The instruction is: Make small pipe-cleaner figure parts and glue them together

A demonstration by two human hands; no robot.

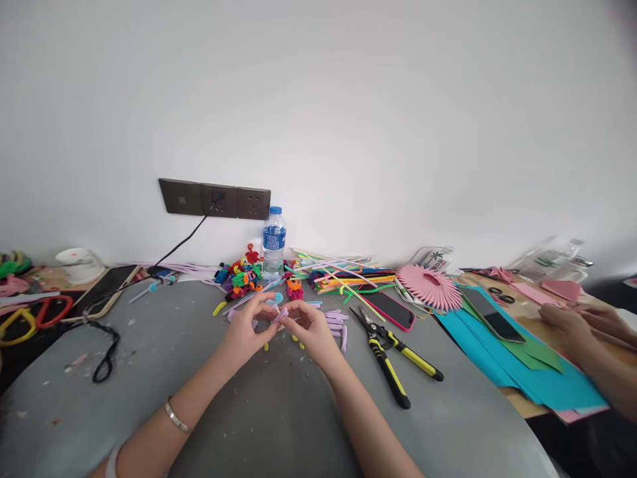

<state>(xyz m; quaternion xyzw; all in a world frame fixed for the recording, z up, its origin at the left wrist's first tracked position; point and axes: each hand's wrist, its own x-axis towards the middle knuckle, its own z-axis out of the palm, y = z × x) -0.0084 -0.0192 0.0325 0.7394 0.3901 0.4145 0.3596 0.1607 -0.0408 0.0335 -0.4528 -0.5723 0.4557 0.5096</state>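
A small lilac pipe-cleaner piece [281,315] is pinched between the fingertips of my left hand [251,326] and my right hand [309,330], which meet above the grey table [259,425]. Both hands are closed on it, and the fingers partly cover it. Beside my right hand lie several short lilac pipe-cleaner pieces [337,324]. A blue coil [277,299] shows just behind my fingertips. Small yellow pieces lie under the hands. Pliers-like cutters [385,352] with yellow and black handles rest spread apart to the right.
Behind my hands are colourful pipe-cleaner figures [243,275], a water bottle [273,245] and loose pipe cleaners [348,275]. A phone [391,309] and a pink folded-paper ring [428,287] lie right. Another person's hands [572,325] work at far right. A black cable [107,352] lies left.
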